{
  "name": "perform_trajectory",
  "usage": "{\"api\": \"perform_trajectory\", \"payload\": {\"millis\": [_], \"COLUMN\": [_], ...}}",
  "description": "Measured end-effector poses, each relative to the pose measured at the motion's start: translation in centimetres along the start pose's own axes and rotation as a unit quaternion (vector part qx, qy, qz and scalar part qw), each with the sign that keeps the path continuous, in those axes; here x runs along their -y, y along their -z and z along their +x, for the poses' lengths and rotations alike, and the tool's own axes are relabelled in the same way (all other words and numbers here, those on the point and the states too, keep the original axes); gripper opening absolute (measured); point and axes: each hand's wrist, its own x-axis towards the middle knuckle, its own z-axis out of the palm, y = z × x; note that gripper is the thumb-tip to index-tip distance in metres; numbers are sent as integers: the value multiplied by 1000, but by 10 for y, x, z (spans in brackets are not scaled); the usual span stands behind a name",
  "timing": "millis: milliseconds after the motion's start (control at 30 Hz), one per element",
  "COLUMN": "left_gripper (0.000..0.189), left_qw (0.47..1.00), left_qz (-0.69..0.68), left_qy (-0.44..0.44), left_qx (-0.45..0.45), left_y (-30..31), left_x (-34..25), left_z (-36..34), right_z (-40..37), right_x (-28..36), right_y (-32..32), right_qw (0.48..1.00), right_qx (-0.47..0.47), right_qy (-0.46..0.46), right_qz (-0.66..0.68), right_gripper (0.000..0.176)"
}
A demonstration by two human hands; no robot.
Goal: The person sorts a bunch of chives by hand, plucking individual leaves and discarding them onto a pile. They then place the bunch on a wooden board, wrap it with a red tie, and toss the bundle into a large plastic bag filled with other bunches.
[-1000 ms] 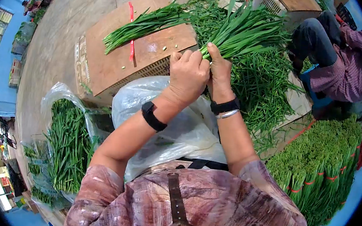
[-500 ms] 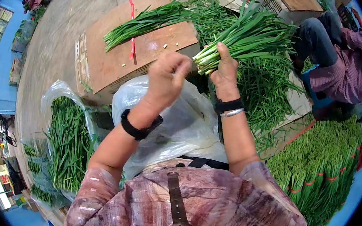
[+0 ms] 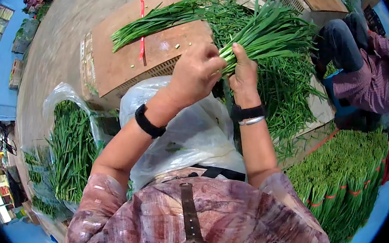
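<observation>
A bunch of garlic chives (image 3: 272,37), long flat green leaves with pale cut ends, is gripped near its base by my right hand (image 3: 244,74), the thumb lying along the stalks. My left hand (image 3: 199,72) is closed with curled fingers at the pale stalk ends, partly hiding them. Another bunch of chives (image 3: 157,22) lies across a red strip (image 3: 141,47) on a brown board (image 3: 105,72) set on a crate. A few short cut stalk bits are scattered on that board. Clear plastic sheeting (image 3: 184,130) covers my lap.
Loose chives (image 3: 282,102) are heaped beyond and beside my right arm. At right stand tied bundles (image 3: 340,175) with red bands. Plastic-wrapped greens (image 3: 70,151) stand at left. A seated person (image 3: 370,73) in a checked shirt is at far right.
My left hand has moved right and slightly up from the board's edge to the stalk ends. My right hand keeps its hold on the bunch in nearly the same place.
</observation>
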Motion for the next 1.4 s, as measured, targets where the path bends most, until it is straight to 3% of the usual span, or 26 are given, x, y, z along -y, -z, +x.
{"api": "perform_trajectory", "payload": {"millis": [100,333,533,633,733,767,867,1000,1100,1133,1167,1267,1400], "left_gripper": [24,16,13,12,10,9,9,22,19,19,24,30,36], "left_qw": [996,993,996,988,948,962,916,954,932,923,862,863,768], "left_qz": [31,-49,-37,-137,-130,-85,-210,-65,-95,-116,-221,-264,-355], "left_qy": [-74,-61,-54,60,283,256,339,284,341,356,443,429,533], "left_qx": [29,94,62,27,60,33,57,64,77,86,109,23,-3], "left_y": [-8,-6,-16,-14,-5,-7,-6,-32,-43,-42,-40,-53,-70], "left_x": [5,18,20,22,29,34,13,-1,6,9,11,-14,-13], "left_z": [-4,-11,-20,-34,-41,-42,-19,-12,-23,-29,-35,-32,-17], "right_z": [-1,-5,-6,0,4,2,6,3,-2,-1,1,1,-10], "right_x": [1,0,1,7,10,12,8,4,13,15,16,11,12], "right_y": [-4,4,2,7,12,13,17,13,5,8,12,10,1], "right_qw": [1000,1000,1000,998,998,998,997,997,994,994,995,995,995], "right_qx": [-6,-6,-21,-50,-48,-50,-53,-54,-70,-69,-69,-68,-62], "right_qy": [12,-24,2,-5,31,26,32,50,81,75,66,70,71], "right_qz": [-10,-8,-20,-26,-23,-29,-37,-27,-26,-28,-29,-31,-29], "right_gripper": [20,18,19,20,22,23,24,24,23,23,22,21,21]}}
